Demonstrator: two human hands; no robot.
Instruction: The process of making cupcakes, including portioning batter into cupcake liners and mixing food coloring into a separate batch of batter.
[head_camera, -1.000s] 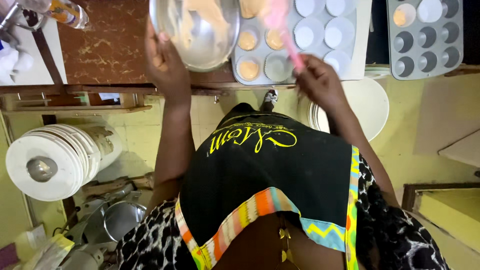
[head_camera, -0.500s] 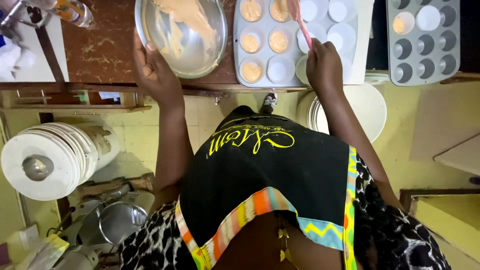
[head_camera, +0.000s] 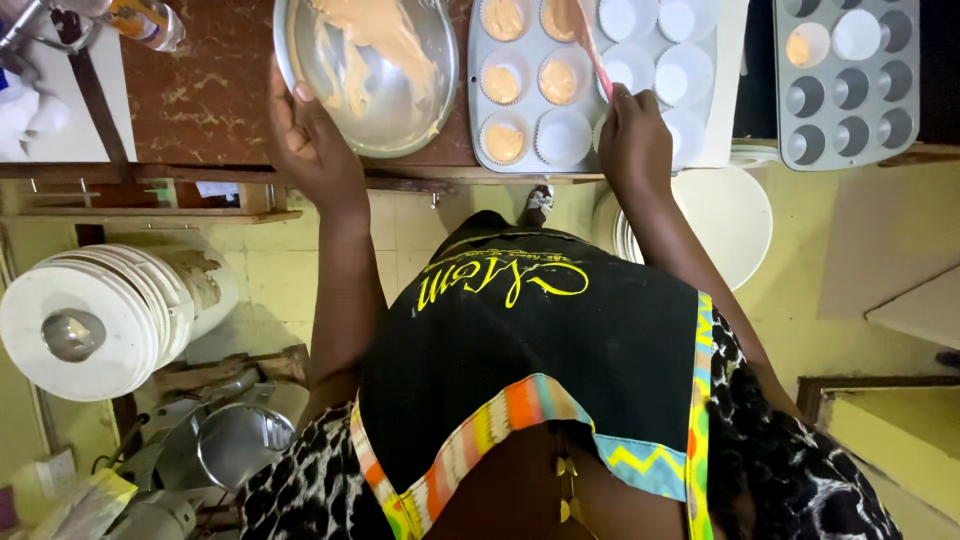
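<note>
So the right hand (head_camera: 633, 140) is now down low over the pale muffin tray with white paper liners (head_camera: 590, 80), fingers wrapped around the thin pink spatula (head_camera: 596, 50), whose tip sits between the filled and unfilled cups. A second ago that hand was higher up, with the spatula lifted above the tray. Looks like a fresh scoop of batter is going into the liners; four cups hold orange batter and the rest look empty.

The left hand (head_camera: 310, 140) grips the rim of the round shiny metal mixing bowl (head_camera: 368, 70), fingers curled over the edge, same as before. The bowl stands just left of the tray on the brown counter (head_camera: 200, 90), smeared with batter. A second, grey muffin tin (head_camera: 848, 75) sits off to the right.
</note>
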